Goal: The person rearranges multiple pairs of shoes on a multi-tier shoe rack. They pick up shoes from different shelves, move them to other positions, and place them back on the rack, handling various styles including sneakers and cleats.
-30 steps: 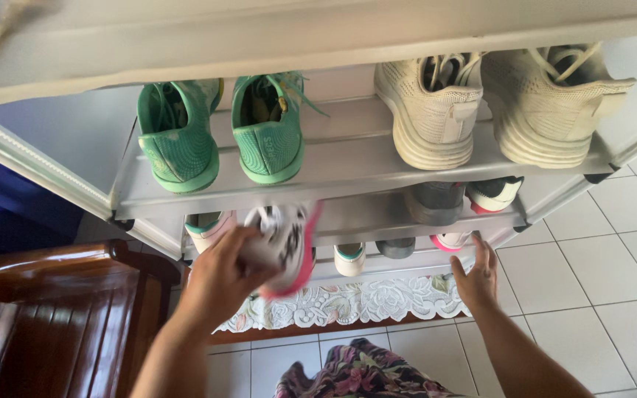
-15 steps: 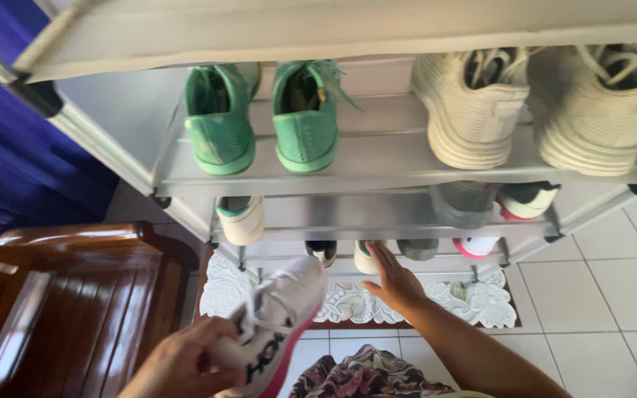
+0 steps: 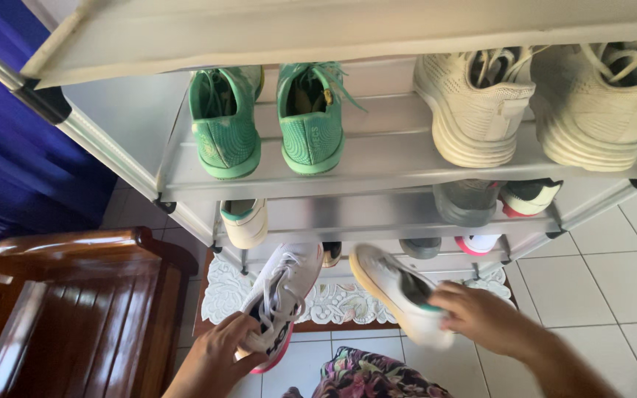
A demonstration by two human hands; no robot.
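**A shoe in each hand, in front of the rack**

The left hand (image 3: 215, 361) is closed around the heel of a white sneaker with black lettering and a pink sole (image 3: 283, 298), fingers curled over the collar, toe pointing up toward the shoe rack (image 3: 377, 173). The right hand (image 3: 481, 317) grips the heel end of a white shoe with a pale yellow sole edge and a green lining (image 3: 399, 295), fingers wrapped over its opening; that shoe lies tilted, toe aimed up-left toward the rack's lowest tier. Both shoes are held clear of the rack, just in front of its bottom shelf and above the white lace mat (image 3: 348, 298) that lies at the rack's foot.

On the rack's upper visible shelf a pair of green sneakers (image 3: 267, 121) stands at the left, heels outward, and a pair of cream knit sneakers (image 3: 540, 103) stands at the right. One shelf down, a single white shoe with green trim (image 3: 245, 220) sits at the left end, and a grey shoe (image 3: 466, 200) and a white shoe with black and red (image 3: 528, 195) sit at the right. More shoe heels show on the tier below, partly hidden.

Left of the rack stands a dark wooden bench (image 3: 75, 295); white floor tiles (image 3: 613, 265) spread to its right
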